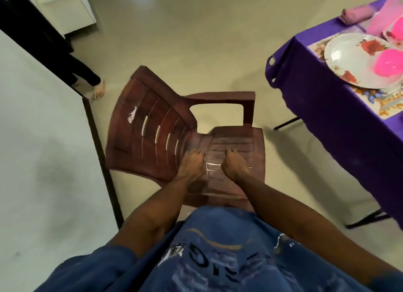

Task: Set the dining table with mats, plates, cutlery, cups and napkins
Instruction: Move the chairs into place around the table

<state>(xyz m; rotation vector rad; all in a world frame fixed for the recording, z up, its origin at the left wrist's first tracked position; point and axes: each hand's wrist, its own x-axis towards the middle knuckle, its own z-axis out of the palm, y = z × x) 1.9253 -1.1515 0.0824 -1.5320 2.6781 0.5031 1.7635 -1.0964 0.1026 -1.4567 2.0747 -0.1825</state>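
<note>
Both hands are down on the seat of a brown plastic chair (pixel 235 137) right in front of me. My left hand (pixel 192 167) rests on the seat with its fingertips bent down onto the slats. My right hand (pixel 234 166) lies beside it with the fingers curled under; whether it holds anything is hidden. Bright glints show on the seat between the hands. At the right, the dining table with a purple cloth (pixel 327 100) carries a floral mat (pixel 390 105), a white flowered plate (pixel 349 58), a pink cup (pixel 389 62) and a rolled pink napkin (pixel 357 15).
A white wall panel with a dark frame (pixel 98 137) stands close on the left of the chair. Another person's bare foot (pixel 98 91) is on the floor behind it. Black table legs (pixel 287 121) reach out under the cloth. Beige floor lies beyond the chair.
</note>
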